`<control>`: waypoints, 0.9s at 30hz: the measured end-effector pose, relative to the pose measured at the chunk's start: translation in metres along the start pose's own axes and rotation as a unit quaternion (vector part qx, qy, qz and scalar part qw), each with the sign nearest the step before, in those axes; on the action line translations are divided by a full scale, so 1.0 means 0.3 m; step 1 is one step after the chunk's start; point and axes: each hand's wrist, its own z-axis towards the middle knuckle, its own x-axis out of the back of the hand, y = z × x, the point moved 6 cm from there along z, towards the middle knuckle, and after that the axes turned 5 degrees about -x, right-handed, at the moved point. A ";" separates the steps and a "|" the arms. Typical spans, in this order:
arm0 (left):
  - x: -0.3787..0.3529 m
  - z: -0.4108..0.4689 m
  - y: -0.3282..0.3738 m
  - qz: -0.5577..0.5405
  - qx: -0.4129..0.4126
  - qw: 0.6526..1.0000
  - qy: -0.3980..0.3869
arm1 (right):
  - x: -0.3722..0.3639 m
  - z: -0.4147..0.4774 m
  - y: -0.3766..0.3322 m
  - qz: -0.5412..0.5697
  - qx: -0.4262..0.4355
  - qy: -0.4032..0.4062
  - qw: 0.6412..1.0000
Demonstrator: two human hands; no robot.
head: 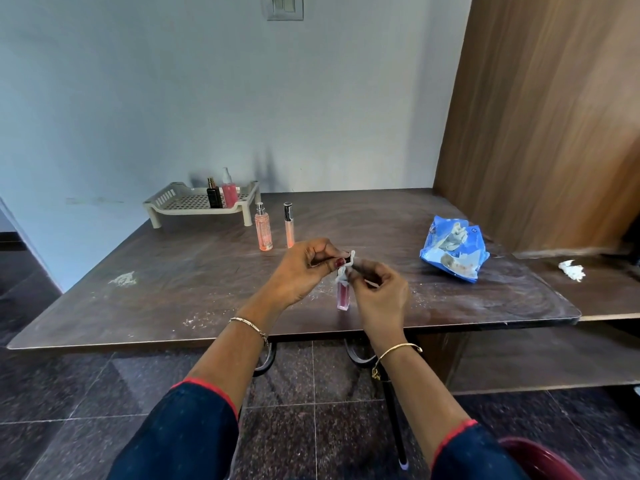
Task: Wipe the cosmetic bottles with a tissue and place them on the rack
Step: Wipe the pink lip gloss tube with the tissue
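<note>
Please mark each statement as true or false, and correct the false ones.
Two bottles stand on the rack: a black bottle and a pink spray bottle. True.
The blue packet lies left of the hands. False: the blue packet lies to their right.
The left hand and right hand hold a small pink bottle with a tissue. True.
The peach spray bottle lies on its side. False: the peach spray bottle stands upright on the table.

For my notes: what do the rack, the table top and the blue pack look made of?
Rack: beige moulded plastic, matte, judging by its perforated tray and rounded legs. Table top: probably wood-grain laminate, dark and semi-matte; swirling grain shows under white dust. Blue pack: thin glossy plastic film, crinkled and catching highlights.
</note>
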 end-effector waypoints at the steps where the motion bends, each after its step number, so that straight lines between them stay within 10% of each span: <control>1: -0.001 -0.002 -0.002 -0.006 -0.002 1.000 0.004 | -0.004 0.002 -0.003 0.001 0.011 0.004 1.000; 17: -0.059 -0.073 -0.089 -0.090 0.081 0.990 0.068 | 0.004 -0.016 0.112 -0.213 -0.008 -0.055 0.975; 27: -0.062 -0.139 -0.089 -0.062 0.047 0.990 0.116 | 0.007 -0.035 0.070 -0.051 0.017 -0.088 0.995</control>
